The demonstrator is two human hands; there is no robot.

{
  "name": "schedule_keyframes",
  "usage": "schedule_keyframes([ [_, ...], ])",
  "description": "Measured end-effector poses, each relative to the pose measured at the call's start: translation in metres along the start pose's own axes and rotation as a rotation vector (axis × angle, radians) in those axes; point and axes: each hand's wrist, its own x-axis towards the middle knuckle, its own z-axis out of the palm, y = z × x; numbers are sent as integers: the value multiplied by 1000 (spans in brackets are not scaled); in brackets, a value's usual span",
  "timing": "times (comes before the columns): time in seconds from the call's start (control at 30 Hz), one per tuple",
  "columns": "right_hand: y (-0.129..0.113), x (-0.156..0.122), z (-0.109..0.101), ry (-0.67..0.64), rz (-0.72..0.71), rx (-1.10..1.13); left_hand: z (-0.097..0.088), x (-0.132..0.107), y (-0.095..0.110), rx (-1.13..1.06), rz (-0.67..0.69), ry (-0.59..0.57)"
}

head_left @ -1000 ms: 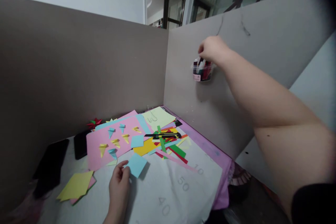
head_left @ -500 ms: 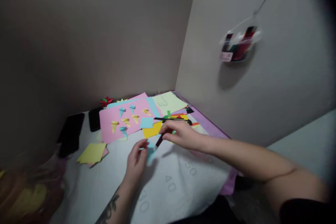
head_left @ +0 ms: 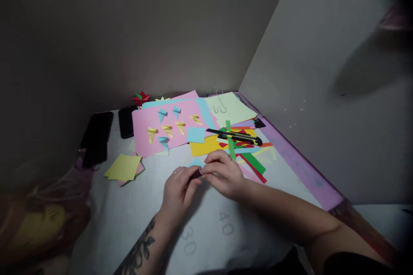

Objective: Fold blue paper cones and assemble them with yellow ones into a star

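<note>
My left hand [head_left: 180,189] is closed around a small dark tube, which looks like a glue stick [head_left: 195,174], held over the white table. At its pale-rimmed right end, the fingers of my right hand [head_left: 223,174] pinch together. Most of the tube is hidden in my fingers. Just behind my hands a light blue piece of paper [head_left: 196,163] shows in part. Farther back lie a blue paper square [head_left: 195,135] and an orange-yellow sheet [head_left: 201,147]. Several folded blue and yellow paper pieces rest on a pink sheet [head_left: 142,122].
A black and yellow box cutter [head_left: 238,136] lies across coloured paper strips [head_left: 253,163] at the right. Yellow and pink papers [head_left: 124,166] are stacked at the left, near two dark phones [head_left: 97,131]. A red paper star [head_left: 141,98] stands by the grey wall.
The tube has passed from my right hand into my left, and my hands have come together at it. My left hand has let go of the light blue paper. The view has turned.
</note>
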Motion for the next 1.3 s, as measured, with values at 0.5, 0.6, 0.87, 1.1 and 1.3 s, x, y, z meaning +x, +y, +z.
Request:
schedule_keyframes([
  [0.5, -6, -9, -1, 85, 133, 251, 7, 0, -1, -296, -29, 243],
  [0.6, -13, -7, -9, 52, -15, 174, 8, -1, 1, -474, -79, 191],
  [0.87, -20, -4, -18, -24, -201, -9, 10, -2, 2, -569, -94, 114],
  [1.1, -5, -15, -5, 18, -275, -173, 10, -2, 10, -254, -81, 108],
  [1.3, 6, -16, 6, 27, -75, -146, 15, -6, 3, 14, -64, 130],
])
